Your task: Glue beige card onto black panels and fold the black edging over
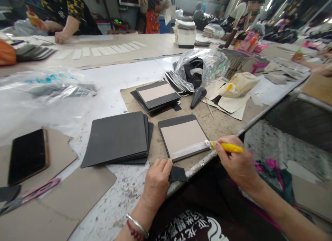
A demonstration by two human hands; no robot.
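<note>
My right hand (237, 161) is closed round a yellow-handled brush (228, 147). Its white bristles lie on the near right edge of a dark board with a beige panel (183, 135), which lies flat by the table's front edge. My left hand (157, 180) rests on the table at that board's near left corner, fingers curled and pinching a small black piece (177, 174). A stack of dark boards (118, 139) sits just left of the panel board.
Another stack of panel boards (157, 95) lies farther back, beside a black cone-shaped object (197, 96) and a clear plastic bag (204, 66). A phone (27, 156) and pink scissors (31, 195) lie at the left. Other people work at the far side of the table.
</note>
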